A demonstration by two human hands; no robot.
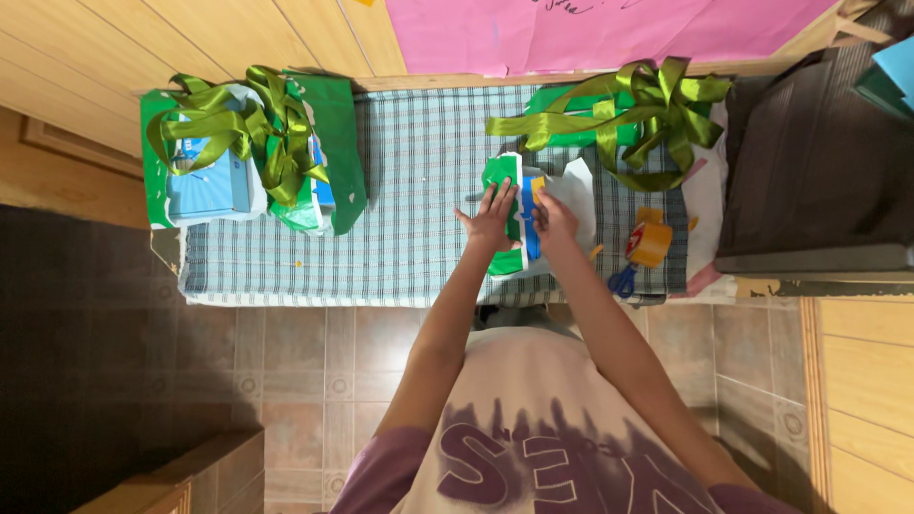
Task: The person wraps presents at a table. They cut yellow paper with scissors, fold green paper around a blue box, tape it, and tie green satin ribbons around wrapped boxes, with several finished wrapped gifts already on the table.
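Note:
A small box partly covered in green wrapping paper (pixel 503 172) lies on the checked tablecloth (pixel 419 190), with a blue side showing. My left hand (pixel 491 218) lies flat on the green paper, fingers spread. Beside it, my right hand (pixel 554 218) presses on the box's blue and white edge. White paper (pixel 577 187) spreads out under the box to the right.
A green-wrapped bundle with an olive ribbon bow (pixel 249 133) sits at the table's left end. Another olive bow (pixel 647 112) lies on a green parcel at the back right. An orange tape dispenser (pixel 649 242) and blue-handled scissors (pixel 623 281) rest at the right. A dark chair (pixel 819 162) stands beyond.

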